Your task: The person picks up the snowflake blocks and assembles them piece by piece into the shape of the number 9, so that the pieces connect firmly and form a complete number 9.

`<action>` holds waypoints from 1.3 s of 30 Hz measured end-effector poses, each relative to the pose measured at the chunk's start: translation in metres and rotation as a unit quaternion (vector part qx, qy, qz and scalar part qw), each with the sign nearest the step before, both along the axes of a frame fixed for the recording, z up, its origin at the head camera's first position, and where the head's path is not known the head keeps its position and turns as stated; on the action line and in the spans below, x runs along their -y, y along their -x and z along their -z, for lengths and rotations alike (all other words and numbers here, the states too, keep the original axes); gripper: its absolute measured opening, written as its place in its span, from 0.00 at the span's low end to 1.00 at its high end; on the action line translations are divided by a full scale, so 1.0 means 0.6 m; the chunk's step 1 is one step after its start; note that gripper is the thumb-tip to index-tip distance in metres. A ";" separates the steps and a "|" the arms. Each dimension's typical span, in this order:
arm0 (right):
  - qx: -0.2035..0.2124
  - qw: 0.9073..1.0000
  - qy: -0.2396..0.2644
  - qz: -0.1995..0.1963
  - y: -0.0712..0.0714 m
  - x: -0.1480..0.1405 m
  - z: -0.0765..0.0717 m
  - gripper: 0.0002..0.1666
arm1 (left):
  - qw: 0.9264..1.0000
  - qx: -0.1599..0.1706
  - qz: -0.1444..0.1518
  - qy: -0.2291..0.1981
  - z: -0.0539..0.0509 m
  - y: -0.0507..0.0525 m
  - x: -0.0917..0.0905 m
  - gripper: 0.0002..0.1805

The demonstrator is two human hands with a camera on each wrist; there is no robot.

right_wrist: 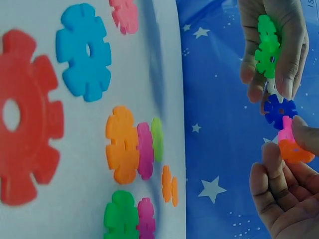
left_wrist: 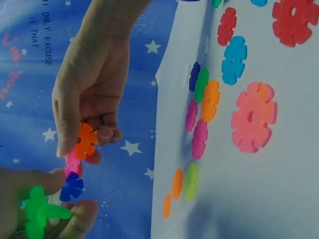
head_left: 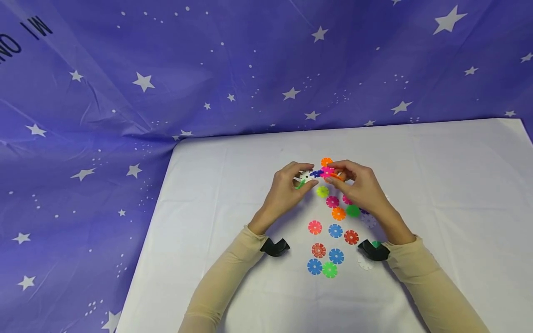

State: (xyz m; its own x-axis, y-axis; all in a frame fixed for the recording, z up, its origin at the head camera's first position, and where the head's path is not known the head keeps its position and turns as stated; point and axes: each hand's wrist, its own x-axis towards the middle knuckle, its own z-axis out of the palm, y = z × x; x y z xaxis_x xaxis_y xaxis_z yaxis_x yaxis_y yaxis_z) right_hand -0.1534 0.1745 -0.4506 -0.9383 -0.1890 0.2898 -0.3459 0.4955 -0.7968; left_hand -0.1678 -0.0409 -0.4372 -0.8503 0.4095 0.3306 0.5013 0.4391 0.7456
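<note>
Above the table, both hands hold a short chain of notched plastic discs fitted into each other. My left hand (head_left: 285,188) grips the white disc (head_left: 306,176) between thumb and fingers; a green disc (left_wrist: 36,211) sticks out from that end. A dark blue disc (right_wrist: 279,111) joins the white one to a pink disc (head_left: 327,172). With thumb and fingertips, my right hand (head_left: 361,186) pinches the pink disc and the orange disc (left_wrist: 86,141) slotted into it. Fingers partly cover the white disc in every view.
Several loose discs lie on the white cloth below the hands, among them a yellow-green disc (head_left: 322,191), a blue disc (head_left: 335,231) and a red disc (head_left: 351,237). A purple star-printed cloth (head_left: 250,74) hangs behind the table. Black straps (head_left: 275,247) sit at both wrists.
</note>
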 end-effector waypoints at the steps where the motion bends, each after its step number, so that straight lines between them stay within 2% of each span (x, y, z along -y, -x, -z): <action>1: 0.002 1.000 -0.003 -0.001 0.000 0.000 0.000 0.21 | 1.000 -0.001 0.002 0.001 0.001 0.001 0.000 0.20; 6: 0.022 0.999 -0.019 -0.026 0.003 -0.005 -0.001 0.27 | 1.000 -0.007 0.003 0.020 0.004 0.004 0.003 0.20; 10: 0.017 0.999 -0.025 -0.037 0.011 -0.041 -0.002 0.30 | 1.000 0.010 0.000 0.028 0.002 0.010 0.008 0.22; 14: 0.025 0.999 -0.045 -0.019 0.021 -0.100 0.008 0.24 | 0.998 0.067 0.002 0.009 0.001 0.016 0.013 0.23; 17: 0.060 0.994 -0.087 -0.024 0.025 -0.144 0.019 0.20 | 0.991 0.134 0.008 -0.029 0.003 0.020 0.018 0.23; 19: 0.100 0.986 -0.124 -0.040 0.025 -0.170 0.024 0.19 | 0.983 0.172 0.011 -0.058 0.004 0.022 0.022 0.23; 21: 0.151 0.974 -0.160 -0.060 0.024 -0.191 0.027 0.19 | 0.978 0.194 0.012 -0.076 0.006 0.025 0.026 0.22; 24: 0.217 0.951 -0.203 -0.083 0.022 -0.209 0.027 0.21 | 0.975 0.206 0.009 -0.086 0.010 0.029 0.030 0.21; 26: 0.244 0.941 -0.218 -0.090 0.019 -0.212 0.026 0.22 | 0.974 0.208 0.007 -0.089 0.012 0.031 0.031 0.20; 29: 0.249 0.935 -0.231 -0.101 0.015 -0.207 0.025 0.23 | 0.973 0.209 0.006 -0.098 0.014 0.032 0.032 0.20; 34: 0.227 0.935 -0.252 -0.106 0.014 -0.197 0.027 0.20 | 0.976 0.197 0.011 -0.088 0.012 0.032 0.030 0.21; 39: 0.215 0.940 -0.250 -0.093 0.020 -0.196 0.029 0.19 | 0.969 0.222 0.038 -0.099 0.008 0.029 0.029 0.20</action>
State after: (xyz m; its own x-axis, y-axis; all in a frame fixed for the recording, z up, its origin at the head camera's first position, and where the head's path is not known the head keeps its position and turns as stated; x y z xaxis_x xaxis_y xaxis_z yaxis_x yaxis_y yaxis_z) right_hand -0.1652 0.2921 -0.4681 -0.8857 -0.3733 -0.2761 -0.1636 0.8074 -0.5669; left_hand -0.1852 -0.0586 -0.4422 -0.8969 0.4419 0.0171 0.1369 0.2407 0.9609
